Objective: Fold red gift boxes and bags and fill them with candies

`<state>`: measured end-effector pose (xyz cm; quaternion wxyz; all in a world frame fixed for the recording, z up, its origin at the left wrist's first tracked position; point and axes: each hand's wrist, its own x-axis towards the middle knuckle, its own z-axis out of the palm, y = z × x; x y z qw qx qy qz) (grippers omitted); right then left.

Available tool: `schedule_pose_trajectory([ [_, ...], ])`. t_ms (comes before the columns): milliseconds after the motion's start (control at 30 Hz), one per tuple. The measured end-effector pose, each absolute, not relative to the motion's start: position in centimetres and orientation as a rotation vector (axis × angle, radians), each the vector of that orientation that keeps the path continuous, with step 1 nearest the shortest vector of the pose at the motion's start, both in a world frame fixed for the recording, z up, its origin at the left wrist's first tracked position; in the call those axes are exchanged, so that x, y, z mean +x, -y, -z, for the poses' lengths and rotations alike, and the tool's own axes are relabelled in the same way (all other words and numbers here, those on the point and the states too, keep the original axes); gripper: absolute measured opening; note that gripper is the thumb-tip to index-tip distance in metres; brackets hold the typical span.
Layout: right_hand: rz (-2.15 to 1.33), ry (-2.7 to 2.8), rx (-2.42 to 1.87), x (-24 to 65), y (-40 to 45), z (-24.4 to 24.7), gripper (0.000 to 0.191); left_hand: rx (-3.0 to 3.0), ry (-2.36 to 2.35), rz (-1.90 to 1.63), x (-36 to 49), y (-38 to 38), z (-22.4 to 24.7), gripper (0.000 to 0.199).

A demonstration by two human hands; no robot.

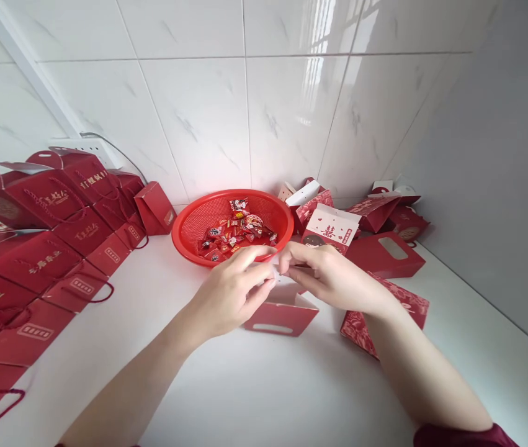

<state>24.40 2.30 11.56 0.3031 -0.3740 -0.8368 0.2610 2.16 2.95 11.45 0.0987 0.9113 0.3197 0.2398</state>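
A red box (283, 315) with a pale inside and an oval window stands open on the white table, just before the basket. Both hands are over its far side. My left hand (238, 288) has its fingers bent together at the box's pale upper edge. Facing it, my right hand (322, 270) is closed in a pinch at the same edge. The fingers hide most of the flap between them. Behind the hands, a red plastic basket (189, 248) holds several red-wrapped candies (240, 230).
Rows of red gift boxes (82, 230) with cord handles fill the left side. More boxes lie at the right, among them a windowed one (387, 254) and a patterned one (357, 332) near my right forearm. A tiled wall (286, 124) and power strip (91, 149) stand behind.
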Motion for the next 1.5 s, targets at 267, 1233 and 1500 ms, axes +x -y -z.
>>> schedule_pose_trajectory([
  [267, -0.573, 2.276, -1.030, 24.0, -2.5, -11.4, 0.015, 2.269, -1.180, -0.419, 1.5, -2.7, -12.0, 0.018],
  [1233, 0.003, 2.280, -1.231, 21.0, -2.6, -9.3, 0.011, 2.704, -1.611, -0.651, 2.5, -3.7, -10.3, 0.035],
  [1500, -0.179, 2.286, -1.319, 22.3, -2.3, -9.8, 0.012, 2.497, -1.488, -0.577, 1.7, -4.9, -10.8, 0.023],
])
